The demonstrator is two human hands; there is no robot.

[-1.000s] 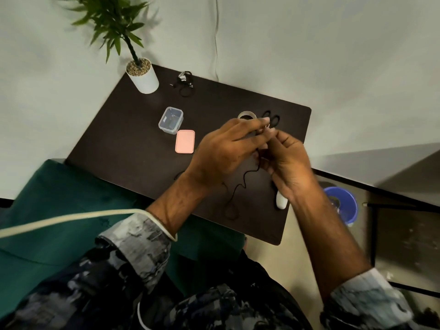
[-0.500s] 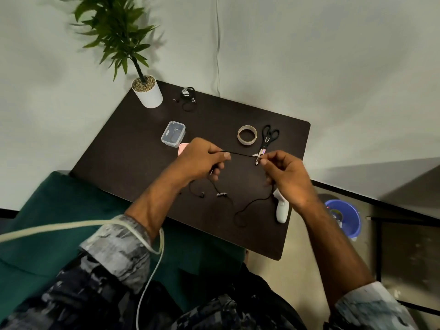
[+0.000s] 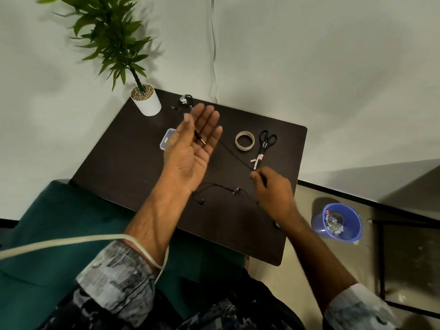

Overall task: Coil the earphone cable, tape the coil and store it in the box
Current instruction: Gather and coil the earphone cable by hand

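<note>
Your left hand point(image 3: 190, 148): palm up, fingers straight, raised over the dark rectangular bench point(image 3: 123, 163); the thin black earphone cable point(image 3: 234, 154), plug end, lies across its fingers; your right hand point(image 3: 271, 189): fingertips pinched on that cable, which runs taut between both hands; earbuds trail on the bench below; small clear plastic box point(image 3: 166, 139): partly hidden behind your left hand; beige tape roll point(image 3: 244, 140) just beside black-handled scissors point(image 3: 264, 148); white-potted green plant point(image 3: 142, 98) at the far corner.
</note>
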